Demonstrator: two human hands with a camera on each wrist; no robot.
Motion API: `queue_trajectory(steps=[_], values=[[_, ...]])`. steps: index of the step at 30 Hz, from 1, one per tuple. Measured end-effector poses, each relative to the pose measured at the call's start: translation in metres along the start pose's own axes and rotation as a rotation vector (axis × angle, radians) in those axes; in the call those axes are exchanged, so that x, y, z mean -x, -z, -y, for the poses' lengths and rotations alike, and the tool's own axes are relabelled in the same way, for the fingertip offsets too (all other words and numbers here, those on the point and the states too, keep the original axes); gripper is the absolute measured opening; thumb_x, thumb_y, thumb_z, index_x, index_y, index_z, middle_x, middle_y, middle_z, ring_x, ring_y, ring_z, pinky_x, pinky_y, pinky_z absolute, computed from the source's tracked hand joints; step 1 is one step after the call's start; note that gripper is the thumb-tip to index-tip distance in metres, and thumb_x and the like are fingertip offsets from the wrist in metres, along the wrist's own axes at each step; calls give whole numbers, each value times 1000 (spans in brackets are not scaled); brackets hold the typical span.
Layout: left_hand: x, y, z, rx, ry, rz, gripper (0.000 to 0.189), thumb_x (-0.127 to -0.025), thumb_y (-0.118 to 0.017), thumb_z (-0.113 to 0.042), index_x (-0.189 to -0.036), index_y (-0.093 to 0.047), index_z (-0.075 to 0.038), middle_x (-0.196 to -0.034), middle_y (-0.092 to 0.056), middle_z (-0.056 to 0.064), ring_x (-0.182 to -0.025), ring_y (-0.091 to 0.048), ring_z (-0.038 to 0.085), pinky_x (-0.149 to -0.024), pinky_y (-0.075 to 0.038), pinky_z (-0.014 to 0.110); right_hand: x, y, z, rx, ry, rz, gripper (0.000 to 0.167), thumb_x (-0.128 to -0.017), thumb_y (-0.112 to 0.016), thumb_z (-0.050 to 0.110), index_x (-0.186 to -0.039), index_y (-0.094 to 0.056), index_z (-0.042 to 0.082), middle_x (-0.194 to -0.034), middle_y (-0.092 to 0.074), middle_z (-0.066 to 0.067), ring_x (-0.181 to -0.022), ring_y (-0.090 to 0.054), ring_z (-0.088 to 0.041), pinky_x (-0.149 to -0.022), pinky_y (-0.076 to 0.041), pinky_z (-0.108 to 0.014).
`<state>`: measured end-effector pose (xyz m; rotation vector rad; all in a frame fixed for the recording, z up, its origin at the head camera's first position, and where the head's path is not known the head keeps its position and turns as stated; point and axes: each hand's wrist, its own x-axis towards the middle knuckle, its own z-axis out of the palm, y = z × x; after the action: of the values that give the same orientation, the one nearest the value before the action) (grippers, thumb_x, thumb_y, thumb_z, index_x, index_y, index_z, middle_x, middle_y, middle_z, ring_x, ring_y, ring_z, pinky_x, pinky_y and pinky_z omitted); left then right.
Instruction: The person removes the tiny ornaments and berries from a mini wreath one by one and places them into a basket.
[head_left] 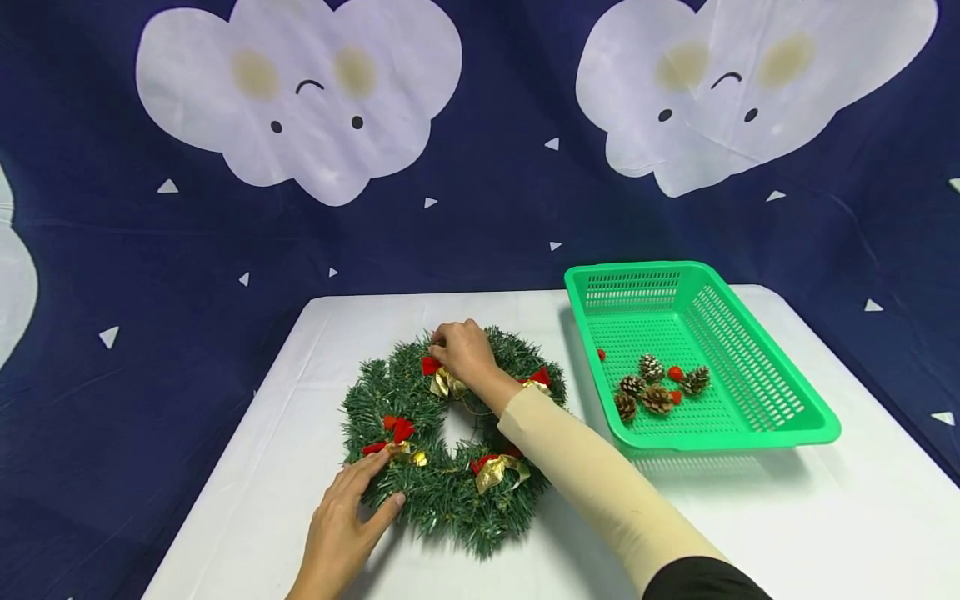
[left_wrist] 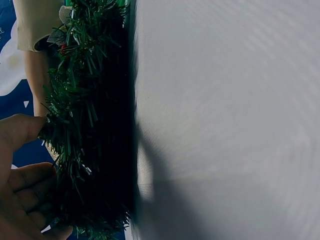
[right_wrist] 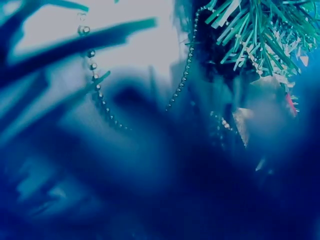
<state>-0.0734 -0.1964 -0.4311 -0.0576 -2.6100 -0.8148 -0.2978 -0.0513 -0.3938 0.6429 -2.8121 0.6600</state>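
Observation:
A green tinsel wreath (head_left: 480, 508) lies flat on the white table, dressed with red and gold bows (head_left: 495, 472). At its far side my right hand (head_left: 467, 354) reaches down with bent fingers, close beside a bow (head_left: 446, 383); whatever lies between those fingertips is hidden. My left hand (head_left: 341, 521) rests against the near left rim, fingers loosely extended, fingertips by another bow (head_left: 400, 429). The left wrist view shows that hand's thumb and fingers along the wreath's edge (left_wrist: 75, 130). A beaded string (right_wrist: 186, 75) hangs among the needles in the dark, blurred right wrist view.
A green plastic basket (head_left: 757, 358) stands at the right of the table (head_left: 247, 517). Several pine cones (head_left: 657, 398) and red balls (head_left: 676, 373) lie in it. Behind the table hangs a dark blue cloth (head_left: 510, 167) with white clouds.

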Motion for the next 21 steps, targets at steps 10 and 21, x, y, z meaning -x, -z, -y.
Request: queue_trajectory(steps=[10, 21], values=[[2, -1, 1, 11, -5, -8, 58, -74, -80, -22, -128, -60, -13, -125, -63, 8, -117, -57, 34, -91, -47, 56, 1, -3, -3, 18, 0, 17, 23, -87, -68, 30, -104, -73, 16, -95, -74, 1, -87, -60, -22, -81, -51, -36], [2, -1, 1, 14, -10, -18, 58, -73, -80, -22, -127, -60, -13, -125, -63, 9, -116, -57, 34, -92, -46, 57, 1, -5, -5, 66, 13, 42, 17, -85, -68, 27, -97, -73, 16, -91, -74, 0, -87, -61, -25, -80, -51, -37]])
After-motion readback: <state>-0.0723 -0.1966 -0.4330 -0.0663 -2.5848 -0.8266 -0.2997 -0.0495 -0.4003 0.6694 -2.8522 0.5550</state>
